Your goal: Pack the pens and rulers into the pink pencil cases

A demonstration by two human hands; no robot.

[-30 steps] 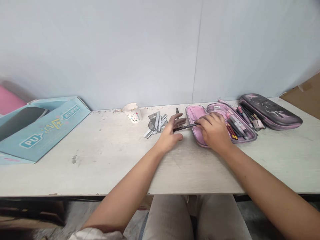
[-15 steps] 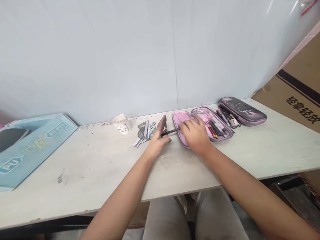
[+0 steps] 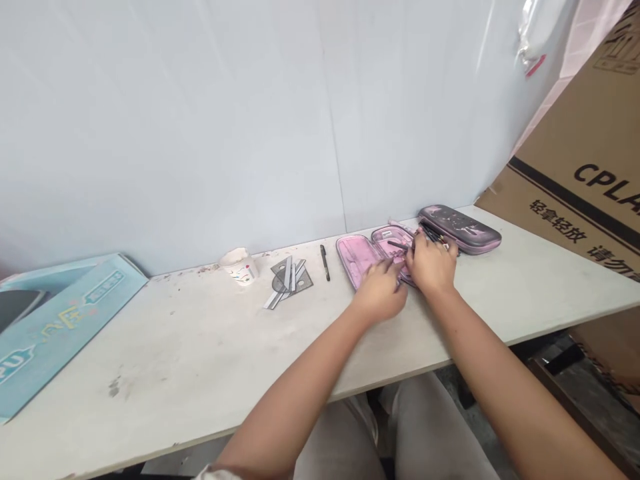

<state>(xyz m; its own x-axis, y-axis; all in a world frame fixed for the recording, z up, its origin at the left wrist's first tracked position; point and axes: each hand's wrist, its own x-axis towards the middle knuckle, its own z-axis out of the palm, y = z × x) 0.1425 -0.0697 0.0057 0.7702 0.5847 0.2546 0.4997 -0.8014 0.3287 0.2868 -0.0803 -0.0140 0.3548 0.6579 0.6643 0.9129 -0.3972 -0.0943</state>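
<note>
the cardboard carton (image 3: 565, 200) reads "cpla" and "轻拿轻放 请勿", the pale blue box (image 3: 65, 333) "pu".

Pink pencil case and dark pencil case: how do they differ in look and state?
The pink pencil case lies open, its pink lining showing; the dark pencil case looks shut. The left hand and right hand are over the pink one, beyond them lies the dark one. Both are long with rounded ends.

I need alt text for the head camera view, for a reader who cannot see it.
A person's left hand and right hand reach into an open pink pencil case on a white table, a dark pen between them. Nearby lie a black pen, geometry rulers, a paper cup and a dark pencil case.
</note>
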